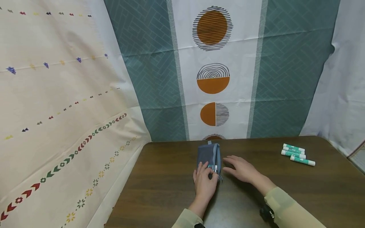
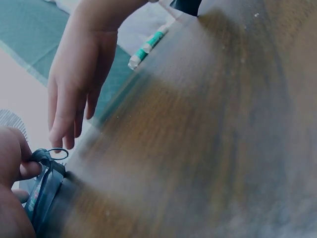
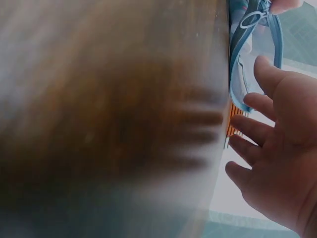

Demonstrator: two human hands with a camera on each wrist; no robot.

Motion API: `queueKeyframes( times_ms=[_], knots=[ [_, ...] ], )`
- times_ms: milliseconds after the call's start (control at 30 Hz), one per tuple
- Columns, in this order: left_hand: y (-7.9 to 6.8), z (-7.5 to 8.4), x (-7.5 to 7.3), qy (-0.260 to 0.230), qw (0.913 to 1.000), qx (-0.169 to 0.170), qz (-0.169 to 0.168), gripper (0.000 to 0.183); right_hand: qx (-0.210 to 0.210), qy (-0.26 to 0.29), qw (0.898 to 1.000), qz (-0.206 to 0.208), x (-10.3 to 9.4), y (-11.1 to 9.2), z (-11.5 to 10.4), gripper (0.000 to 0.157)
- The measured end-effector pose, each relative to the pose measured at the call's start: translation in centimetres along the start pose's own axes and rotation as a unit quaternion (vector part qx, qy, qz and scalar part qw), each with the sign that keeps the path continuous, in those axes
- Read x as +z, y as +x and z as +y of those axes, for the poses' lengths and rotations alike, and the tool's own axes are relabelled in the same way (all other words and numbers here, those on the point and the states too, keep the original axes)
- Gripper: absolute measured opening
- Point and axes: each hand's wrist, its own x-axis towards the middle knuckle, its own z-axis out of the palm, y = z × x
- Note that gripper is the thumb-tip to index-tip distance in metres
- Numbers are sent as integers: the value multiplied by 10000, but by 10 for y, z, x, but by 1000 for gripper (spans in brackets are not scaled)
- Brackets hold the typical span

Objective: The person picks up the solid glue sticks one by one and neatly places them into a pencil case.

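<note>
The left hand (image 1: pixel 206 183) pinched the near end of the open pouch (image 1: pixel 205 154) on the table (image 1: pixel 159 180); the right hand (image 1: pixel 241 169), empty, fingers spread, stood right of the pouch. Apparent step: steadying — next move likely required right-hand access.

The head camera is looking forward and down from farthest back, taking in the brown wooden table (image 1: pixel 154 190) and, behind it, the teal-and-white hanging cloth with orange circles (image 1: pixel 159 79). The left-wrist camera is sitting much nearer, tilting as it is facing past the left hand (image 1: pixel 204 183) toward the right hand (image 1: pixel 243 169) and the slim green-and-white tubes (image 1: pixel 293 154). The right-wrist camera is also looking from close up, rolled sideways, the tabletop filling its left side and the right hand its right. All three are sharing the blue-grey fabric zip pouch (image 1: pixel 205 153); head and left wrist are both catching the tubes.
</note>
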Motion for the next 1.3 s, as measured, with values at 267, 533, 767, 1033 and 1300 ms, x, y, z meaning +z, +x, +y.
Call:
queueKeyframes(
  times_ms=[267,533,767,1033,1300],
  knots=[
    [-1,0,1,-27,9999,82,88,19,82,-79,9999,127,-14,-21,12,63],
    [-1,-1,-1,-44,9995,213,222,19,184,-164,9992,307,-34,-46,33,66],
    [-3,-1,0,-64,9994,214,257,20,296,-272,9986,337,-43,-60,48,71],
    [-4,2,0,-104,9995,171,253,23,433,-356,9978,354,-60,-68,58,72],
    [-4,2,-2,-114,9995,145,241,25,551,-419,9967,418,-78,-77,75,74]
  ],
)
